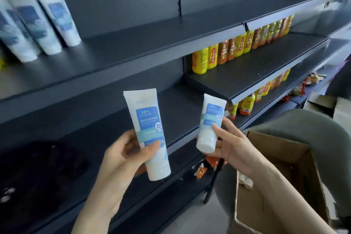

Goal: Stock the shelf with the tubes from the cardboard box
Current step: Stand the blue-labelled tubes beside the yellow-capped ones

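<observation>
Two up: first tube (148,119) clamped in left hand (121,156), second tube (209,119) pinched in right hand (233,146). Stand both cap-down beside shelved tubes (38,23), far left.

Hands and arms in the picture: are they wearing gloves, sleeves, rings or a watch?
No. The left hand and the right hand are bare, with no gloves and no rings that show. The left arm and the right arm are bare too, right down to the edge of the picture: no sleeve, watch or bracelet is in view.
</observation>
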Demonstrator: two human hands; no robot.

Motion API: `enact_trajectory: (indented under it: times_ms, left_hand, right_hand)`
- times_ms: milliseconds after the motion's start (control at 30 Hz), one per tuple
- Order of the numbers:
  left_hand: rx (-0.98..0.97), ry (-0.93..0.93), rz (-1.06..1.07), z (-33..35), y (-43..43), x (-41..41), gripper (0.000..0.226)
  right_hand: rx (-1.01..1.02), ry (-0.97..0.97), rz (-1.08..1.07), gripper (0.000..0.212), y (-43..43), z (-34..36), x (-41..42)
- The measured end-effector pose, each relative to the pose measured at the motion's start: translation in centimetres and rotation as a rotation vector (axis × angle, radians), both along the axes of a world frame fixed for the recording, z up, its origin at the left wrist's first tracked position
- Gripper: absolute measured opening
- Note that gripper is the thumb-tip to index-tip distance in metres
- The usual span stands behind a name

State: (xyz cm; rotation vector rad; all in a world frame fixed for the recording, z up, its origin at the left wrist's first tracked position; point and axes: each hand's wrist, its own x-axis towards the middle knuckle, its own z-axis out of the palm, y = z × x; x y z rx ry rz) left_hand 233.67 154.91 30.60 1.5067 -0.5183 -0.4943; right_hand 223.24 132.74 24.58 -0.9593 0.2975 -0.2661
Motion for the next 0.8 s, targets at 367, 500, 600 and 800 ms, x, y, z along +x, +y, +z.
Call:
enact_trajectory:
  times_ms: [367,500,600,800]
  left_hand:
    - [-0.151,-0.181,0.228,9.2,11.5,-0.4,0.056]
    - [-0.185,-0.234,0.375,11.4,16.2,-0.6,0.059]
    - [-0.199,-0.302,0.482,12.7,19.0,-0.7,0.074]
    - [-0.245,-0.357,0.613,14.6,20.4,-0.2,0.077]
  right_hand:
    - [-0.236,-0.135,0.138,0.088,9.0,9.4,2.9]
    - [-0.278,-0.197,0.188,0.090,11.2,12.2,5.7]
    - [-0.299,-0.258,0.248,0.088,13.0,13.7,8.0]
    - [-0.303,-0.326,0.322,0.057,15.6,14.9,12.1]
